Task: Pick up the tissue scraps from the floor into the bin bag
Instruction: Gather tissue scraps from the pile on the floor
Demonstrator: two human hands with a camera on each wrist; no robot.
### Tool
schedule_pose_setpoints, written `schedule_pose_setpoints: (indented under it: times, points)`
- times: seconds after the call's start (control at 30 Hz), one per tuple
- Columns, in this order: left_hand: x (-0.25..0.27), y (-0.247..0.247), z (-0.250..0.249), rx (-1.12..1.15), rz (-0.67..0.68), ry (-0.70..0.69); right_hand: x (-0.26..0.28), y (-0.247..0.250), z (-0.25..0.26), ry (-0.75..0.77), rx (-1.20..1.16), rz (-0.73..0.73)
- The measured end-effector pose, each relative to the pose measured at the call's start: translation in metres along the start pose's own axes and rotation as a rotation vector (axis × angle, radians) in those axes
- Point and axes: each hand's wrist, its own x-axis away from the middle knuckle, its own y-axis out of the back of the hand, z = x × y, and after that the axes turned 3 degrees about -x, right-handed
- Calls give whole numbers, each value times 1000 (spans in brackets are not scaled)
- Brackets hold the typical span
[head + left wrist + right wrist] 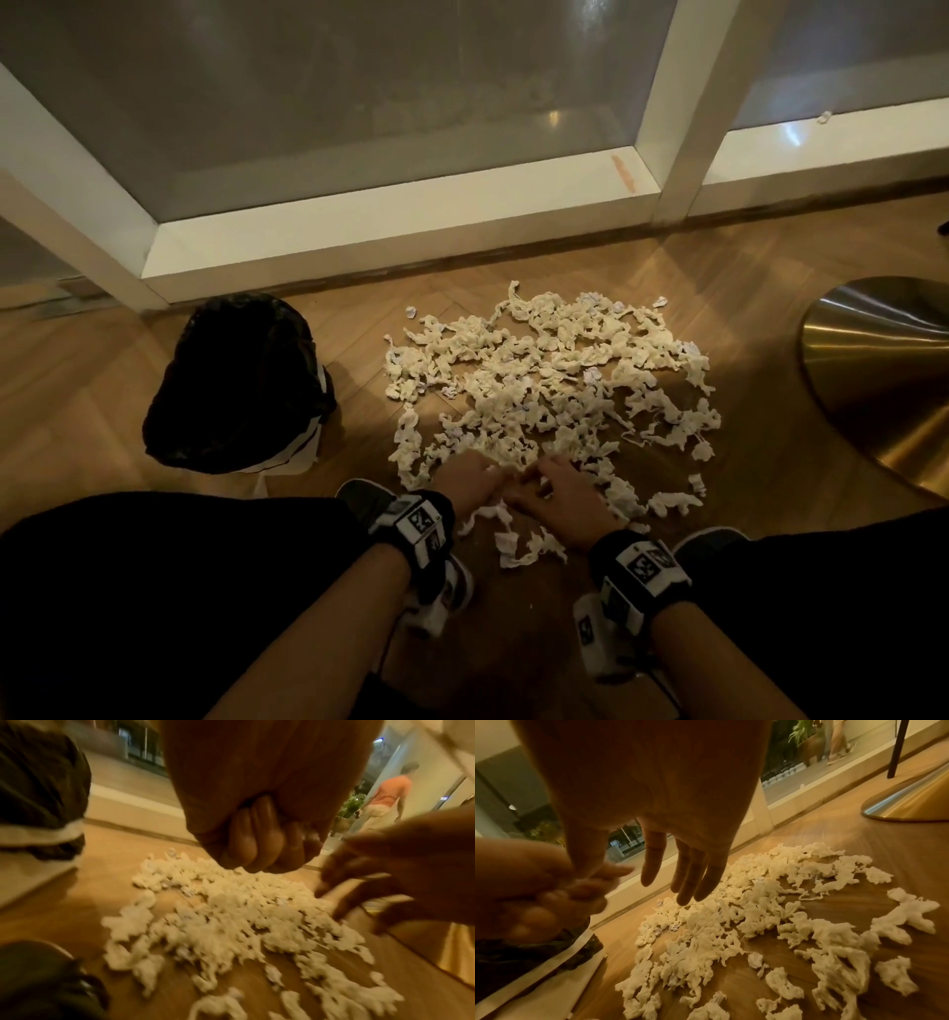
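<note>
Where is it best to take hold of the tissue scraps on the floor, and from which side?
Probably take the near edge of the tissue scraps, from above. The pieces lie loose and crumpled on the wooden floor, so a bunch gathers easily. The right hand hangs open over them, and the bin bag stands to the left.

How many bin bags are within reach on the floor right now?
1. The black plastic bin bag stands on the wooden floor left of the white tissue scraps, ahead of the left hand. Others could be out of frame.
</note>
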Motion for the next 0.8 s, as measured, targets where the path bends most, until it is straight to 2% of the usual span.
schedule_pose_setpoints:
  times: [0.07,0.17,0.3,0.4,0.57,0.67,0.8]
  points:
    - [-3,34,16,-87,-109,11,-4,-2,-1,-34,11,19]
    - [0,91,38,-194,-366,64,-8,-5,-5,-91,57,68]
    - [7,162,57,-138,-609,82,-10,-15,-22,-225,152,132]
    - [11,205,79,-92,-645,112,-11,-23,-37,-313,177,212]
    - [10,254,129,-18,-745,250,-17,-27,-47,-416,133,187]
    - [6,265,151,-11,-672,327,-17,-24,-43,-434,158,192]
    - [-6,261,172,61,-721,407,-15,-21,-36,-438,207,210]
